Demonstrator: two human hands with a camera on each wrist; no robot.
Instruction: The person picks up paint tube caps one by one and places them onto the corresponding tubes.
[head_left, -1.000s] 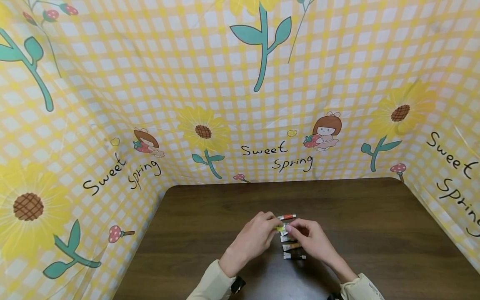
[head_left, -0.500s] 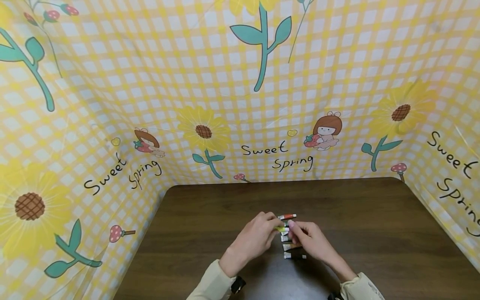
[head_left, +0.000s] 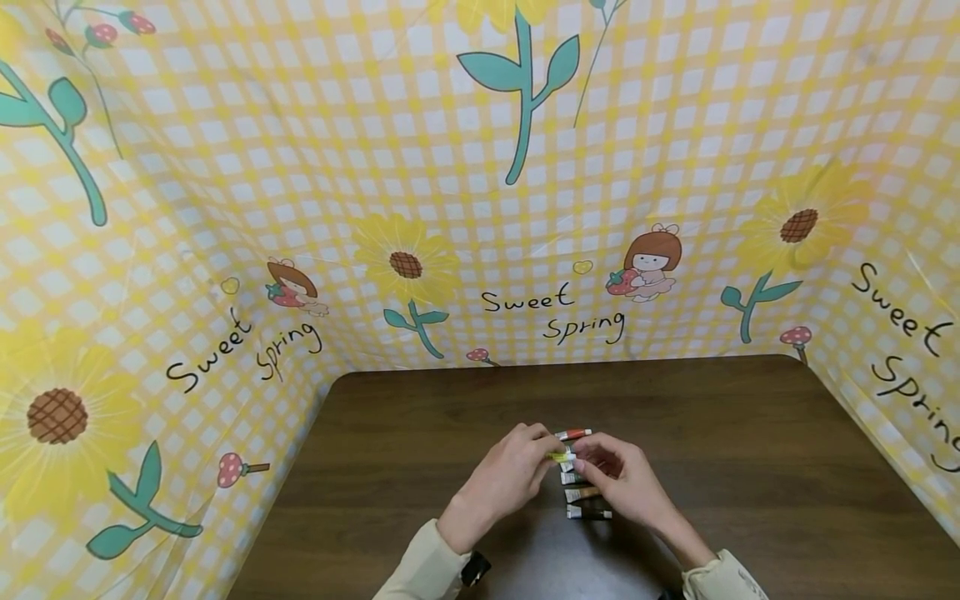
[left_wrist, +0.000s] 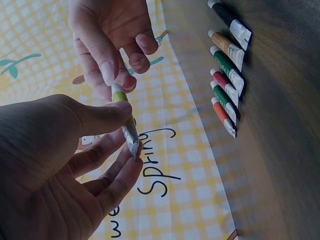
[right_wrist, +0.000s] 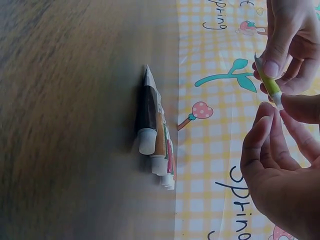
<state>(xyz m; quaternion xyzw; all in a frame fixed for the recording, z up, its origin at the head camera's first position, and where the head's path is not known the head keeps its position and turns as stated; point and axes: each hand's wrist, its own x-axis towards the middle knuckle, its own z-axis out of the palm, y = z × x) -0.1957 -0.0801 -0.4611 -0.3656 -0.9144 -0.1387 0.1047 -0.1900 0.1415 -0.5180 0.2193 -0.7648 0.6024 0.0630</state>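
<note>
My left hand [head_left: 504, 472] pinches a small yellow-green paint tube [right_wrist: 270, 86] between thumb and fingers, with its silvery crimped end lying by the fingertips in the left wrist view. At the tube's other end is a white cap [left_wrist: 115, 87]. The thumb and fingertips of my right hand [head_left: 628, 482] pinch that cap. Both hands are raised above the table. Below them lies a row of paint tubes: a black one [left_wrist: 228, 19], a brown one [left_wrist: 227, 46], two green ones, a red one [left_wrist: 225, 85] and an orange one [left_wrist: 220, 111].
The dark wooden table [head_left: 420, 417] carries the row of tubes, laid side by side with white caps all facing one way. A yellow checked cloth [head_left: 450, 167] with flowers and lettering hangs around the table's back and sides.
The right thumb and fingers have shifted around the cap, loosening from a tighter curl half a second ago. The left hand and the row of tubes stay in place.
</note>
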